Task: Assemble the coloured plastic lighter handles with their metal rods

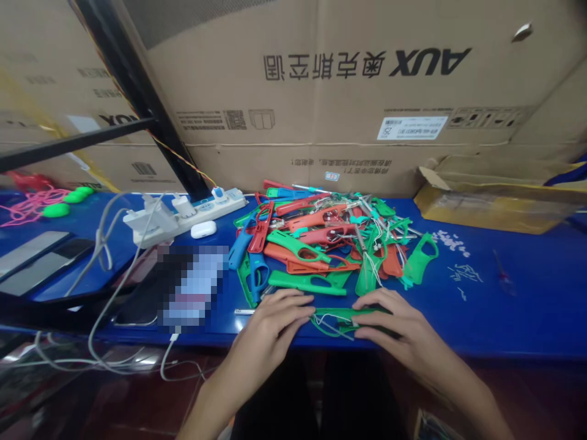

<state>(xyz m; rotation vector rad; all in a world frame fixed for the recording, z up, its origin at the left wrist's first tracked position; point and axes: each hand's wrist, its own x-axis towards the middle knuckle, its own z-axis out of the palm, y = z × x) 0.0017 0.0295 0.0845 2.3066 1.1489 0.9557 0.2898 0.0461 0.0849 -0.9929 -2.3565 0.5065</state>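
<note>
One green lighter casing (339,312), white wires (329,316) inside, is just in front of the casing pile (316,235), pinched by fingers of the left hand (279,319) and right hand (400,318), which hide its ends. The pile's casings overlap too much to count. Left of the pile lie one power strip (206,214) and one earbud case (203,230); right of it, one cardboard box (481,211) and one blurred tool (505,281)
</note>
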